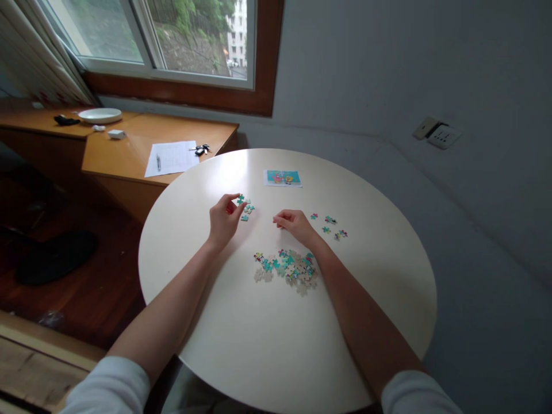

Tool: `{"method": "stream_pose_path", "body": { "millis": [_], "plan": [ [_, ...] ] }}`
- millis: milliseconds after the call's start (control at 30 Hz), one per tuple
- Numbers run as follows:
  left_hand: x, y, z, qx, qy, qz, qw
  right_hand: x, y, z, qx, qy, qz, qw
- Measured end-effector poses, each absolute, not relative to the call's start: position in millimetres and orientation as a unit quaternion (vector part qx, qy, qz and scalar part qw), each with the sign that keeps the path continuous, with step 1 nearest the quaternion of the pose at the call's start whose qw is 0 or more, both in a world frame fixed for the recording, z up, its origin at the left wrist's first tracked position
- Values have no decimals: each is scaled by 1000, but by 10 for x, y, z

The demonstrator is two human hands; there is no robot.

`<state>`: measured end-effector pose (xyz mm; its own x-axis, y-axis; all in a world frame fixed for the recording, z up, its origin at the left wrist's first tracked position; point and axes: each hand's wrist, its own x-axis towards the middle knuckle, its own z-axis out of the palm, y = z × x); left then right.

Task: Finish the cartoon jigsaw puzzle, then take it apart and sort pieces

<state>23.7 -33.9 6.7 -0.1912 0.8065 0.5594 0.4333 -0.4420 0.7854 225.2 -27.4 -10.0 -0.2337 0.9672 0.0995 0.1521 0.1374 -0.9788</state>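
My left hand [224, 218] pinches a teal jigsaw piece [240, 199] just above a few loose teal pieces [248, 210] on the round cream table [241, 345]. My right hand [293, 223] rests on the table with its fingers curled together; whether anything is in them is hidden. A heap of several mixed puzzle pieces [287, 269] lies between my forearms. A small group of separate pieces [330, 226] sits to the right of my right hand. A picture card [283, 177] lies at the table's far side.
A wooden desk [129, 155] stands behind the table under the window, carrying a sheet of paper with a pen [171, 157], keys [200, 149] and a white plate [100, 115]. A grey wall with sockets [437, 134] is close on the right.
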Motion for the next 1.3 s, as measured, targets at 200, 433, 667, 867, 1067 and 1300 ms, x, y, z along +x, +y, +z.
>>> {"method": "stream_pose_path", "body": {
  "millis": [200,433,667,867,1067,1300],
  "plan": [
    [118,-276,73,578,528,603,155,2252,-279,-102,-451,-626,474,424],
    [62,-231,57,557,551,607,139,2256,-284,-95,-452,-625,474,426],
    [52,-231,51,555,559,600,139,2251,-298,-82,-447,-620,482,429],
    [15,-200,23,555,618,543,124,2245,-282,-98,-442,-618,486,431],
    [2,-154,-44,566,734,362,96,2239,-277,-101,-439,-611,494,436],
    [24,-164,-27,573,744,327,102,2245,-273,-104,-437,-620,485,436]
  ]
}}
